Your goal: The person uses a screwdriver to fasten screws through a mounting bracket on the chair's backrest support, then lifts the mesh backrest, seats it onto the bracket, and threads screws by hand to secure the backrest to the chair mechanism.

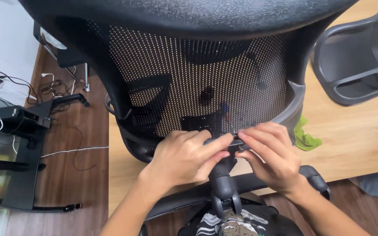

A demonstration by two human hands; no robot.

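left hand (184, 157): mine, bare, no glove, no ring seen
right hand (270, 155): bare too, no watch or band
forearms: no sleeves showed
shirt (230, 225): dark, pale printed pattern

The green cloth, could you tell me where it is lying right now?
In the head view, the green cloth lies on the wooden tabletop, right of the mesh chair back, just beyond the right hand.

The chair backrest (197, 78) is see-through black mesh cloth in a matt, grainy plastic frame. The surface (355, 135) is pale, smooth wood; the floor (66, 175) darker, satin wood. The green rag (305, 137) looks soft cloth.
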